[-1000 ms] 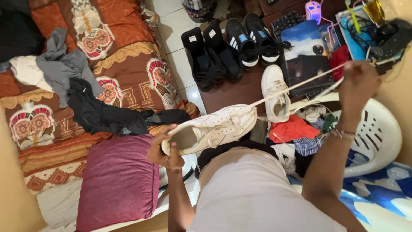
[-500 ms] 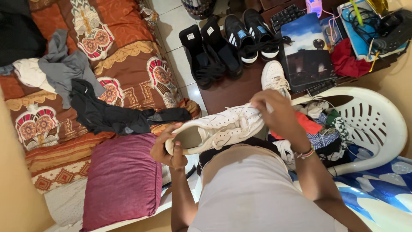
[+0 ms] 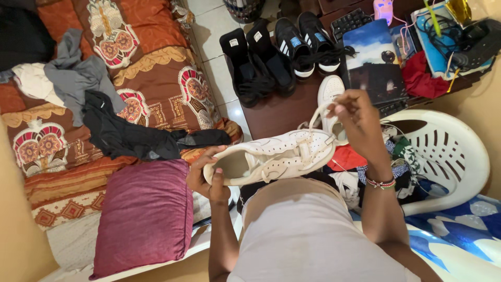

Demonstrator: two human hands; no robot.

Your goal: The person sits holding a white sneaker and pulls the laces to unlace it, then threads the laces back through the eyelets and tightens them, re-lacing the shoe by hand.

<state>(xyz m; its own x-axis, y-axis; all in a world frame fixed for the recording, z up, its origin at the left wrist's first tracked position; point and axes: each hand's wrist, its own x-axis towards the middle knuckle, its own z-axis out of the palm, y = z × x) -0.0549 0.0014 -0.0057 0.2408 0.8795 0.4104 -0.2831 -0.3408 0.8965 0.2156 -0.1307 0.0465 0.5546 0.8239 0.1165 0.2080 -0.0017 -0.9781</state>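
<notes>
While left hand (image 3: 209, 180) fingers grip the white sneaker (image 3: 271, 156), right hand (image 3: 357, 122) fingers pinch its lace (image 3: 314, 116) beside the plastic chair (image 3: 454, 156).

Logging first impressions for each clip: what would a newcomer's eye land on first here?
First, the white sneaker held at the centre, its heel gripped by the left hand while the right hand pinches its lace above the toe end. Next, the patterned orange bedspread on the left, strewn with dark clothes, with a maroon pillow at its near edge.
</notes>
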